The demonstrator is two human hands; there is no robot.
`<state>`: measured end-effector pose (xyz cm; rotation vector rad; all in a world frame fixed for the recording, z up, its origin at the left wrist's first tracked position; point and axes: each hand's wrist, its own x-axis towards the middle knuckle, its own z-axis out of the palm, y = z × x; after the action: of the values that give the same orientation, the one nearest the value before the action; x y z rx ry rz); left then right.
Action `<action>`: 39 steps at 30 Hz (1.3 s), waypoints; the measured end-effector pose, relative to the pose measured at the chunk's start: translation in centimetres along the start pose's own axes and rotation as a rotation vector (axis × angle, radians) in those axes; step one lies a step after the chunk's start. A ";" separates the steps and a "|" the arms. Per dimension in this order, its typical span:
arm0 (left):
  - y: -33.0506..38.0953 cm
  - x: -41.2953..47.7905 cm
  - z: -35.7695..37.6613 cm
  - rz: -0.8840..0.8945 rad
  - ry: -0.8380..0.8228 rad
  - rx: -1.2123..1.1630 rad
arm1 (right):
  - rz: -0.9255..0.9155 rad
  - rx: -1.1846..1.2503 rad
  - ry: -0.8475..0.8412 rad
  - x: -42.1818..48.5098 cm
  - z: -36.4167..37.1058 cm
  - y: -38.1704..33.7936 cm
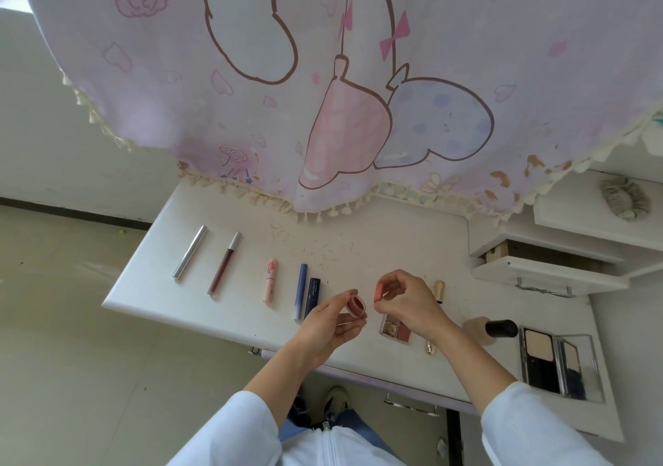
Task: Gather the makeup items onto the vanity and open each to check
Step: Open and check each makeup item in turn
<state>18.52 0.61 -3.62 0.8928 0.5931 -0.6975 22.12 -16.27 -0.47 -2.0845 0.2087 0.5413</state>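
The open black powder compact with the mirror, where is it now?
In the head view, the open black powder compact lies on the white vanity's right end, beside the black-capped foundation bottle.

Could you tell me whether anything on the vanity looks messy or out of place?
Yes: loose hairs and specks litter the vanity top behind the row of tubes. The makeup itself lies tidy, and the small pot is merely open, nothing spilled.

Head view, single, wide-angle: worn on the person's head, facing forward and steeply down onto the white flat-topped vanity (pixel 222 307), close above its near edge; pink printed tasselled cloth (pixel 358 71) hangs behind the vanity.
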 end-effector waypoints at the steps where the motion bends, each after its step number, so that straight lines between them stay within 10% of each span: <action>1: 0.1 0.2 0.0 -0.004 -0.002 -0.010 | 0.019 0.000 0.015 0.2 -0.1 0.3; 7: 0.1 1.6 0.1 0.007 -0.001 0.009 | 0.120 -0.044 0.048 1.7 -0.5 2.0; 23: -0.7 4.6 1.0 0.383 0.332 1.238 | -0.039 -0.514 -0.041 6.7 0.3 1.7; 39: -1.7 4.9 0.5 0.466 0.355 1.367 | -0.051 -0.719 0.010 6.2 1.2 1.9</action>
<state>20.38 -1.97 -7.72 2.3693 0.1100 -0.4500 26.57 -15.93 -5.30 -2.7770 -0.0491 0.6362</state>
